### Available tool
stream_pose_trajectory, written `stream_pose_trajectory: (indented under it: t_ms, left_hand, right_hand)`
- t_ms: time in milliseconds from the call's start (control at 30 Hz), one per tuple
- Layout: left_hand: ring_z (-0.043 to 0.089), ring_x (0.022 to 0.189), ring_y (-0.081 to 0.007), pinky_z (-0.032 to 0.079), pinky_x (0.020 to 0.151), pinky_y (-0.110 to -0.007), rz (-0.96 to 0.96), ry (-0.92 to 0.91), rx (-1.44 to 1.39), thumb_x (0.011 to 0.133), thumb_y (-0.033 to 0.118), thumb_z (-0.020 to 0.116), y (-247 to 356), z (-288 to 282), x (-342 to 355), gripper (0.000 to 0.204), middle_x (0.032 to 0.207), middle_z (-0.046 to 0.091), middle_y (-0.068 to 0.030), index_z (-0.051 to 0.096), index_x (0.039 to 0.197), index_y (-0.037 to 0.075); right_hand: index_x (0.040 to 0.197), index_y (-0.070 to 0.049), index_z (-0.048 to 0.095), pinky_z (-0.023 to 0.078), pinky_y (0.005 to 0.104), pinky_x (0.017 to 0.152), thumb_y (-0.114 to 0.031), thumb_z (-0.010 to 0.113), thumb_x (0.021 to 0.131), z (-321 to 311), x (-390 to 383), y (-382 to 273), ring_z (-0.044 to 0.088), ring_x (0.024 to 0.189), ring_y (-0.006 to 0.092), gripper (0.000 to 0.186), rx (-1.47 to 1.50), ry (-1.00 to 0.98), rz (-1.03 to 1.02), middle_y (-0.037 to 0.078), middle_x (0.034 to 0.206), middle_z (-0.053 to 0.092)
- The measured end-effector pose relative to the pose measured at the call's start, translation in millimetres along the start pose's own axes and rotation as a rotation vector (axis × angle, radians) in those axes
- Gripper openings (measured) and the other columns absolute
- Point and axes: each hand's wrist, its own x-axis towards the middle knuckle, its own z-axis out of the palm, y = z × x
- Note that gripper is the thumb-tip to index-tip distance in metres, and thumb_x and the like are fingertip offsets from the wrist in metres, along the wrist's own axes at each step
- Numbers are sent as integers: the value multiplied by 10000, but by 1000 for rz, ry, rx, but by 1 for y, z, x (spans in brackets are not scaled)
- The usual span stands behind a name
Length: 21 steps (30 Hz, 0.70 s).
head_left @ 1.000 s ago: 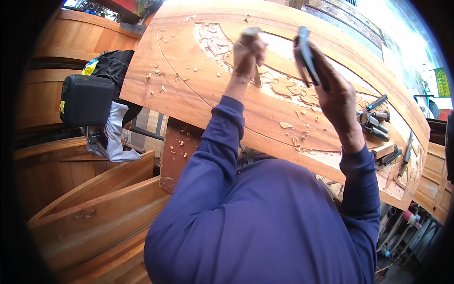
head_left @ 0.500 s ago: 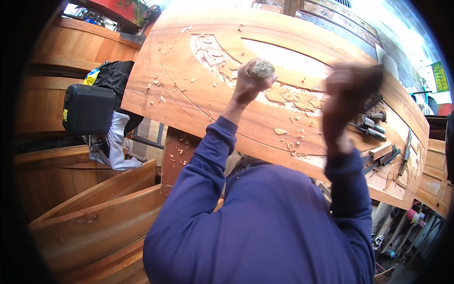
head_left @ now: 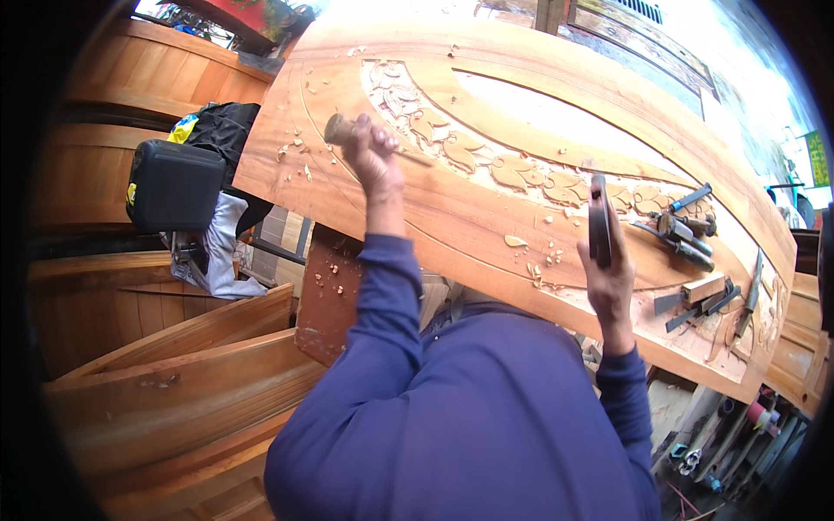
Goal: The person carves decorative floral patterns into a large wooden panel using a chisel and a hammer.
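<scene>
My left hand (head_left: 373, 165) is closed around a carving chisel (head_left: 340, 130). The butt of its wooden handle points up and left, and its thin blade reaches right over the panel. Above the panel's near side, my right hand (head_left: 613, 276) grips a dark, narrow striking block (head_left: 599, 227), held upright and seen edge-on; its exact kind does not show. Beneath both hands lies a large wooden panel (head_left: 452, 227), with a carved band of leaves and scrolls (head_left: 514, 172) curving across it. Wood chips are scattered over the panel.
Several chisels (head_left: 686, 241) lie on the panel at the right. Close by are a small wood block (head_left: 704, 286) and flat blades. A black case (head_left: 174, 187) stands at the left. Long boards (head_left: 174, 408) fill the lower left, and tools (head_left: 695, 456) hang below the panel's right end.
My left hand has moved left with the chisel, tilting it so the blade shows. My right hand has come down and nearer with the dark block, uncovering the chisels on the panel.
</scene>
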Motion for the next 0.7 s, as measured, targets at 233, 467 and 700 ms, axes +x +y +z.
stream_pose_trajectory:
  t_ms: [233, 467, 700]
  left_hand:
    - [598, 857, -184, 506, 809, -331, 32, -238, 88, 997, 332, 647, 34, 30, -47, 416, 974, 590, -74, 520, 1272, 46]
    - [613, 615, -155, 563, 590, -306, 105, -252, 342, 878, 250, 843, 10, 44, -12, 455, 859, 613, -62, 485, 1121, 112]
    - [515, 510, -82, 448, 419, -222, -214, -518, 107, 975, 496, 681, -41, 90, 38, 483, 698, 536, -8, 578, 1162, 63]
  right_hand:
    - [1585, -40, 377, 420, 299, 1103, 57, 677, 933, -23, -80, 54, 546, 1347, 184, 724, 89, 35, 261, 167, 1506, 550]
    - [1597, -13, 336, 367, 281, 1128, 80, 651, 938, -17, -75, 57, 480, 1398, 174, 736, 160, 87, 375, 149, 1575, 469]
    - [1600, -14, 330, 369, 293, 1130, 78, 647, 945, -18, -81, 61, 466, 1412, 198, 733, 68, 145, 563, 149, 1579, 459]
